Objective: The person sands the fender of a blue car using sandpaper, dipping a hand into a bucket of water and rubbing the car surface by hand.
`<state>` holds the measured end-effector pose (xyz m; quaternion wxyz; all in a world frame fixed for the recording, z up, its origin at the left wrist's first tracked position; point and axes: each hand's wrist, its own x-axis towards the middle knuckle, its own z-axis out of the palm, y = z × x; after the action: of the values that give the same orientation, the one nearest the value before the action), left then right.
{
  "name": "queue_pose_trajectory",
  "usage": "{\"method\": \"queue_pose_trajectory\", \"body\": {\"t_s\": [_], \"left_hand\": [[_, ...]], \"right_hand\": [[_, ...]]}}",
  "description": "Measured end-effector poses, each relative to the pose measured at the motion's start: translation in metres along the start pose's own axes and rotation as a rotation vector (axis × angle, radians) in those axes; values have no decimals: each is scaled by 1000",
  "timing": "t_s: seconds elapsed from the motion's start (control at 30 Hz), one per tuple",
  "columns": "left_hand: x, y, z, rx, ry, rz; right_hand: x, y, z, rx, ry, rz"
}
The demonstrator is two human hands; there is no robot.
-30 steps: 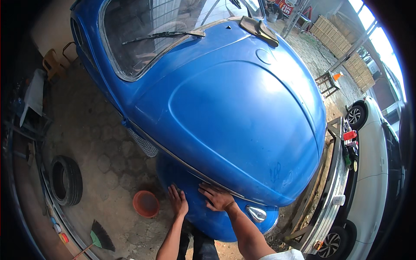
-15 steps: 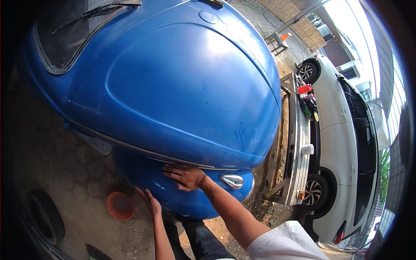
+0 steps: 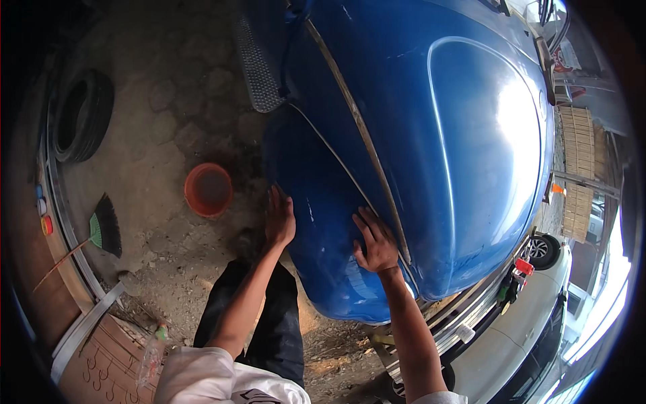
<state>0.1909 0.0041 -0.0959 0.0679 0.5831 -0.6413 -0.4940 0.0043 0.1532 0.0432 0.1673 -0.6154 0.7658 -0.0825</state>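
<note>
A blue rounded car fender [image 3: 319, 222] curves down in front of me, beside the car's blue hood [image 3: 478, 161]. My left hand [image 3: 279, 219] rests against the fender's outer edge, fingers stretched and holding nothing. On the fender's upper surface, close to the pale trim strip [image 3: 360, 131] along the hood's side, lies my right hand [image 3: 374, 241] with its fingers spread. A few light scratches show on the paint between the two hands. The underside of the fender is hidden.
An orange bucket [image 3: 208, 190] of murky liquid stands on the ground left of the fender. Farther left are a tyre [image 3: 83, 116] and a green broom [image 3: 104, 229]. At right, a bench [image 3: 441, 337] with tools stands before a white car [image 3: 515, 337].
My view has swung left, bringing the broom into sight. Both hands are still on the fender; the right hand's fingers now point more away from me.
</note>
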Motion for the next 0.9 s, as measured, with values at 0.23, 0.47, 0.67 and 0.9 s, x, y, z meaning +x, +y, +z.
{"method": "queue_pose_trajectory", "body": {"t_s": [0.23,0.47,0.67,0.9], "left_hand": [[79,23,-17,461,34,225],[93,-73,8,-201,-30,-27],[94,17,16,251,-102,175],[115,-9,-27,170,-49,73]], "right_hand": [[7,-8,9,-45,29,-46],[14,-13,-4,-81,65,-72],[-6,4,-4,-130,9,-30],[11,-12,1,-64,51,-88]]}}
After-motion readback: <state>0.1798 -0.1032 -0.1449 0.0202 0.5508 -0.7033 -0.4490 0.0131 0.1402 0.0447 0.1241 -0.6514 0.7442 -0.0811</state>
